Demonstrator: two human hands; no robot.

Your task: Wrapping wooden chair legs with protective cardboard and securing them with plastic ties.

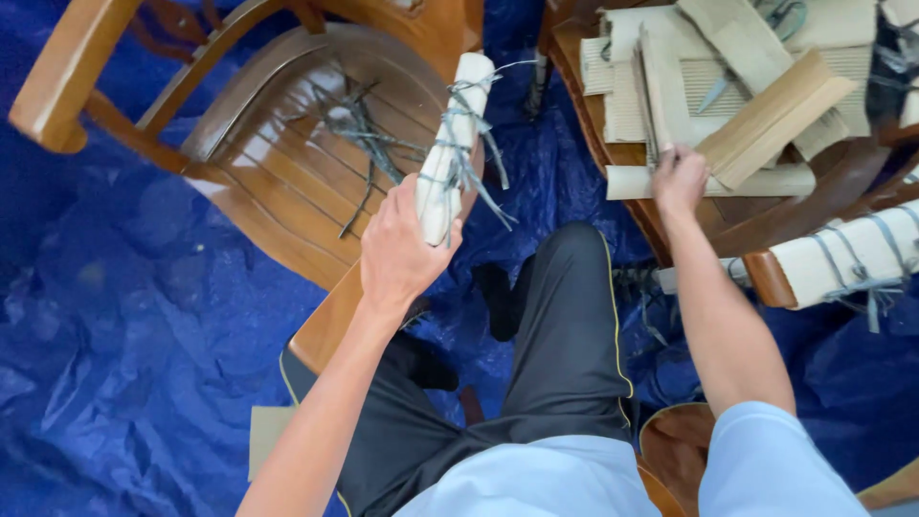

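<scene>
Left hand (397, 251) grasping tied paper roll (454, 144) above wooden chair (278, 182) | right hand (678, 180) gripping cardboard sheets (670, 96)

No labels, signs or screens show; the only wrappings are tan corrugated cardboard sheets (728, 86) piled on the right chair's seat.

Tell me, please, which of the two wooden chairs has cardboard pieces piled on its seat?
The chair on the right, where the right hand reaches into the cardboard pile. The left chair carries only loose grey ties.
</scene>
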